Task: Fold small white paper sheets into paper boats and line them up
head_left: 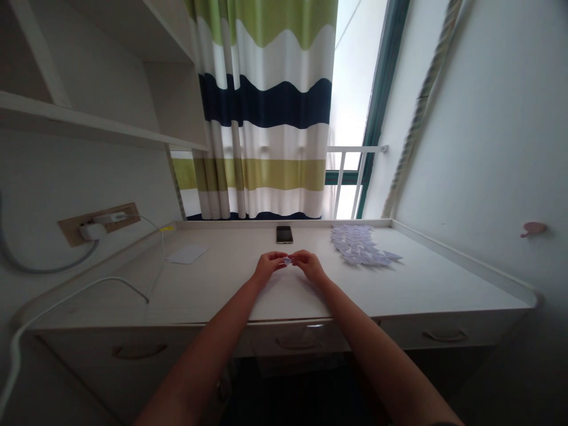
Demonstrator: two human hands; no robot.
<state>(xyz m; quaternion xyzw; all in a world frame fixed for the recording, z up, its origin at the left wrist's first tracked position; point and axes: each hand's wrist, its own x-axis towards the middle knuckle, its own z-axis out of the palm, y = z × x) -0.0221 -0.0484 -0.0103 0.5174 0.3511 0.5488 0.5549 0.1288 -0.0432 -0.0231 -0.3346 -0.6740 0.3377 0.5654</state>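
Between my two hands is a small piece of folded white paper, just above the middle of the desk. My left hand pinches its left side, and my right hand pinches its right side. The fingertips partly cover the paper, so its full shape is hidden. To the right lies a large cluster of folded paper pieces, pointed and set close together in rows. Over on the left rests a flat stack or sheet of white paper.
A dark phone lies beyond my hands. White cables run from a wall socket across the desk's left side. A raised rim edges the white desk; a striped curtain hangs behind, and shelves overhang the left.
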